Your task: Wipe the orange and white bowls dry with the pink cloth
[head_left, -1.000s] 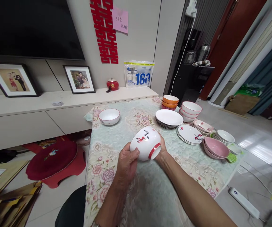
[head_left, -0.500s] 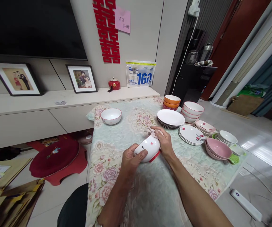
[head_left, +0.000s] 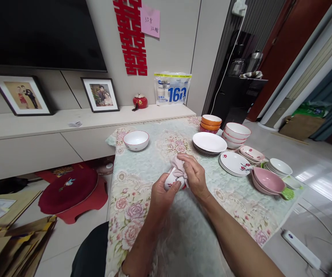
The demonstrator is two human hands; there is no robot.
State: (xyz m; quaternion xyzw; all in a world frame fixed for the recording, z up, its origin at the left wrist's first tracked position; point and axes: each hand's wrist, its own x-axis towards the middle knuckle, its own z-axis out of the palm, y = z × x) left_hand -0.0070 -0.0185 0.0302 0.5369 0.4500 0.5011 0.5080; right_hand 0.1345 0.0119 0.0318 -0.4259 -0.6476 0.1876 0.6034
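White flowered bowl is in our two hands, tilted over the near half of the flowery tablecloth, its inside turned out of sight. OK, left to right: two framed photos stand on the ledge, and one red stool sits on the floor below. Next is one red-rimmed bowl, upright by itself on the table, white inside showing. Behind it there's one red jar, lid on, so we can't tell what's in it. Our left hand grips the bowl we've got, thumb pressed on the outside. One plastic bag marked 160 stands on the ledge, what look like stacked cups showing through. Our right hand is bunched around one pale pink cloth against the bowl; can't tell if any goes over the rim. Past that: one pile of plain plates (edges too tight to count), three nested orange and red bowls, about three flowered plates, three nested pink-rimmed bowls, two nested dotted dishes, two nested pink dishes, and roughly four small white bowls, stacked.
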